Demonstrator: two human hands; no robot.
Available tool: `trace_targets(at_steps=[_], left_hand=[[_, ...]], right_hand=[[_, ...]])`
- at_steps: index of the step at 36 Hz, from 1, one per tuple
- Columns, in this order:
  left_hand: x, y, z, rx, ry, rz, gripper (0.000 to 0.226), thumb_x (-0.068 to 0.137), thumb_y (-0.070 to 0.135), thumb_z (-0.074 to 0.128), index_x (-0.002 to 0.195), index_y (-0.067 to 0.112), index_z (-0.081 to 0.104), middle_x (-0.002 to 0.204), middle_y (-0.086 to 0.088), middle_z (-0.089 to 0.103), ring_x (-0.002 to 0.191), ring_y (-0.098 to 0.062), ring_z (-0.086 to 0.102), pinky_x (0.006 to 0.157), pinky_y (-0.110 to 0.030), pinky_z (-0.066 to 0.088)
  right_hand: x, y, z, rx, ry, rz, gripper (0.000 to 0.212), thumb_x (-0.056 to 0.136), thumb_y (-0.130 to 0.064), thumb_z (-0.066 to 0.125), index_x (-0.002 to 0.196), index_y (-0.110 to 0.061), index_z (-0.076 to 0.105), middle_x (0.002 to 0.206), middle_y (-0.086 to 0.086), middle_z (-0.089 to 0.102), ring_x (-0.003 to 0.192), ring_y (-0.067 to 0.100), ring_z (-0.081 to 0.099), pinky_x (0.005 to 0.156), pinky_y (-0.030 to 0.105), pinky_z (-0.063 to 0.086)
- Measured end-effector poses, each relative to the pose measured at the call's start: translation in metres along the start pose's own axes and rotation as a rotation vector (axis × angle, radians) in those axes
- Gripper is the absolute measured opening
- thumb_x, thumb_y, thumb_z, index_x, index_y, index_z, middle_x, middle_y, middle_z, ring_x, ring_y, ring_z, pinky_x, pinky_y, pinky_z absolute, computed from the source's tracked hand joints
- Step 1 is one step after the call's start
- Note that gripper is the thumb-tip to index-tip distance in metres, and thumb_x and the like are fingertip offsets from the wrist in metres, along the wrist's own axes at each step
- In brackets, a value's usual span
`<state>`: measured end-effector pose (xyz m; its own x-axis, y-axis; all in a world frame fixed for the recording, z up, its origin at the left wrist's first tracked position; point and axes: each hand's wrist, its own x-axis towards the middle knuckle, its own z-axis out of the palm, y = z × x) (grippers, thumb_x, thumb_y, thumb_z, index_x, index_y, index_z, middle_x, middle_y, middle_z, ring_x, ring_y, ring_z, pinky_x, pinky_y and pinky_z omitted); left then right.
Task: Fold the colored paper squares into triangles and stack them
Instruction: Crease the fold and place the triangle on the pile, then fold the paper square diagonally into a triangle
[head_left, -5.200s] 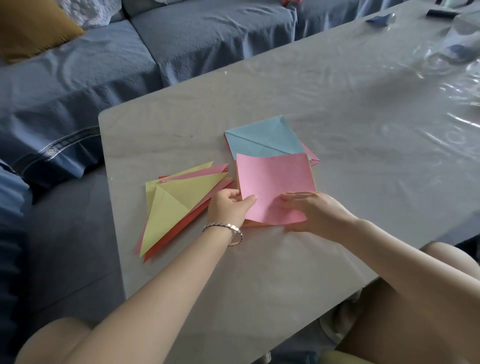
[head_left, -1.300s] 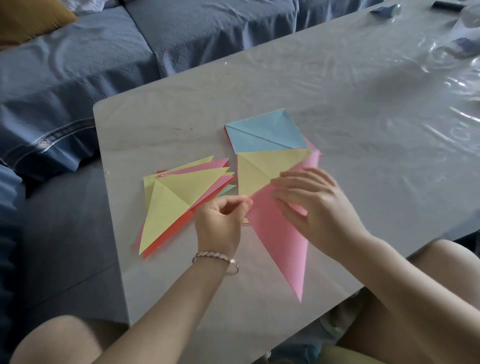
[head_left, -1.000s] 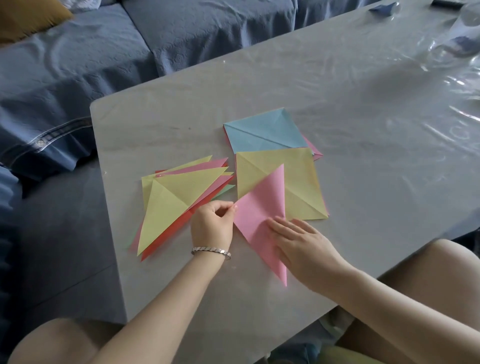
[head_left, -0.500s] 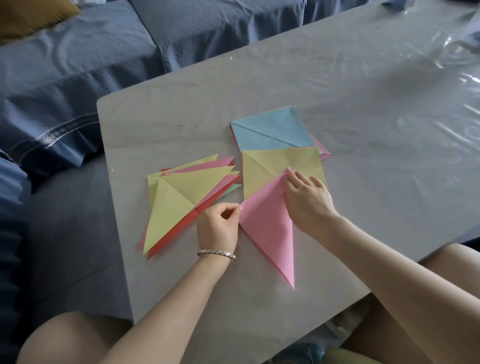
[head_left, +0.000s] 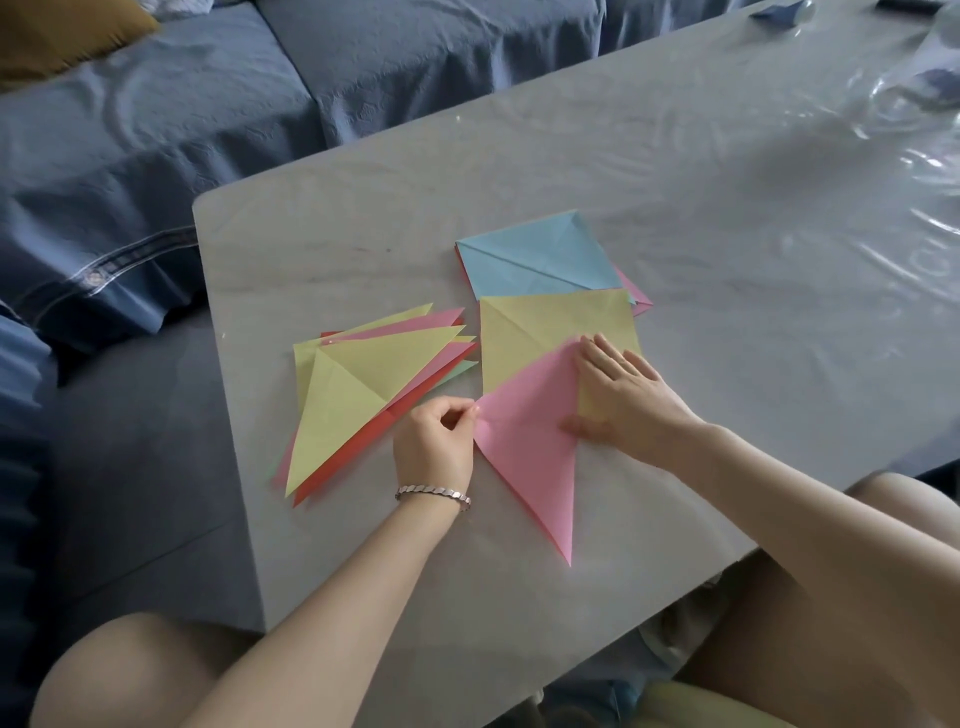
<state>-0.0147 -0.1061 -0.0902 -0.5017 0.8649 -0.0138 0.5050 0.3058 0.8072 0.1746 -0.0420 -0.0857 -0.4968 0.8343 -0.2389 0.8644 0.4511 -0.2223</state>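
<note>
Now, from the head view, the pink triangle lies folded on the near part of the table, its far tip over the yellow square. The left hand pinches the triangle's left corner between thumb and forefinger. The right hand presses flat on its right edge, fingers straight and together. Left of it sits the stack of folded triangles; the blue square lies farther back.
</note>
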Motion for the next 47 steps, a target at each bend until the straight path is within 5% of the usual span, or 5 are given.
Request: trace_targets(at_steps=[17,24,30,44,47], left_hand=[[0.000,0.001,-0.001,0.013,-0.017,0.022,0.007,0.082,0.010,0.065,0.081,0.006,0.071,0.076,-0.001,0.068,0.067,-0.012,0.058,0.060,-0.013,0.036],[0.003,0.004,-0.005,0.023,-0.046,0.058,0.007,0.082,0.007,0.065,0.081,0.006,0.071,0.077,-0.001,0.068,0.067,-0.011,0.057,0.056,-0.007,0.038],[0.037,0.026,-0.048,0.025,0.016,0.231,0.007,0.079,0.002,0.066,0.080,0.005,0.072,0.077,0.004,0.064,0.070,-0.011,0.058,0.062,-0.004,0.038],[0.103,-0.005,-0.094,0.639,0.014,0.204,0.037,0.086,0.012,0.061,0.122,0.008,0.056,0.122,-0.017,0.052,0.111,-0.037,0.045,0.093,-0.039,0.036],[0.076,0.008,-0.070,0.557,-0.031,0.318,0.037,0.083,0.009,0.061,0.120,0.006,0.057,0.114,-0.019,0.055,0.105,-0.037,0.049,0.090,-0.037,0.037]], right_hand=[[-0.053,-0.036,0.015,-0.122,-0.178,-0.107,0.138,0.050,-0.085,0.040,0.142,0.003,-0.013,0.151,0.016,-0.021,0.128,0.020,-0.031,0.111,0.032,-0.013],[-0.055,-0.037,0.013,-0.080,-0.175,-0.146,0.141,0.039,-0.088,0.034,0.146,-0.009,-0.013,0.140,0.003,-0.033,0.129,0.018,-0.033,0.107,0.031,-0.018],[-0.046,-0.025,0.008,0.262,0.032,-0.017,0.095,0.071,-0.061,0.063,0.146,-0.024,0.019,0.150,-0.002,0.021,0.139,0.018,0.021,0.111,0.027,0.015],[-0.019,-0.015,-0.022,-0.048,-0.028,-0.107,0.064,0.084,-0.055,0.052,0.140,-0.027,0.036,0.150,-0.011,0.028,0.135,0.012,0.030,0.102,0.019,0.023],[-0.018,-0.015,-0.021,-0.073,-0.004,-0.117,0.058,0.087,-0.053,0.049,0.138,-0.026,0.040,0.147,-0.011,0.033,0.133,0.012,0.034,0.101,0.021,0.027]])
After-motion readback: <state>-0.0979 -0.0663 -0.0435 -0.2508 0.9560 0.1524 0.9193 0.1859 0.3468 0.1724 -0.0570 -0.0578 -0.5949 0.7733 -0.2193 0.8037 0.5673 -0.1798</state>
